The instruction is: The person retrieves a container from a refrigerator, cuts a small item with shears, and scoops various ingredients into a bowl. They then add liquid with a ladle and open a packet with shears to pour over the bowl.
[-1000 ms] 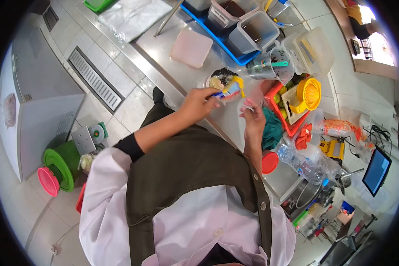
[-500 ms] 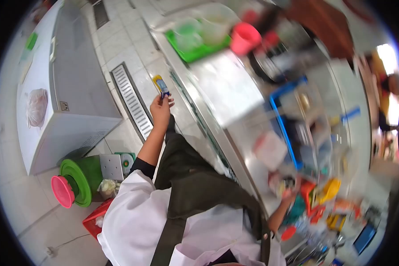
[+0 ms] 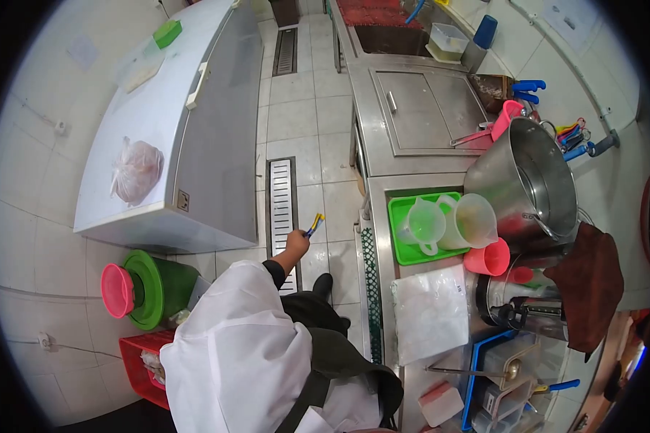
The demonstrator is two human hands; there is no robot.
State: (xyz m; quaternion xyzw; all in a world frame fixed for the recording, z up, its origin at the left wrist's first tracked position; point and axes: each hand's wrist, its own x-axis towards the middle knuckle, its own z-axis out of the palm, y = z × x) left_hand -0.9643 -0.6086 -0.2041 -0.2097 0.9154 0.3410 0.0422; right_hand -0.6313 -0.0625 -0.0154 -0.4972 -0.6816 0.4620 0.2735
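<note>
My left hand [image 3: 296, 242] reaches out over the tiled floor, its fingers closed round a small blue and yellow packet [image 3: 315, 224]. The packet is seen nearly edge-on and sticks up past the fingertips; its label cannot be read. Below the hand runs a slotted floor drain [image 3: 282, 198]. To its left stands a white chest freezer [image 3: 220, 155], and to its right a steel counter [image 3: 378, 249]. My right hand is out of the picture.
On the counter are a green tray [image 3: 404, 252] with clear jugs [image 3: 469, 222], a pink cup [image 3: 488, 257], a steel pot [image 3: 513, 191] and white plastic sheets [image 3: 430, 314]. A green bin [image 3: 170, 289] and a red crate [image 3: 133, 368] stand at left.
The view has turned toward the freezer and the sink end of the counter. My left hand still holds the packet, now turned edge-on. My right hand has left the view.
</note>
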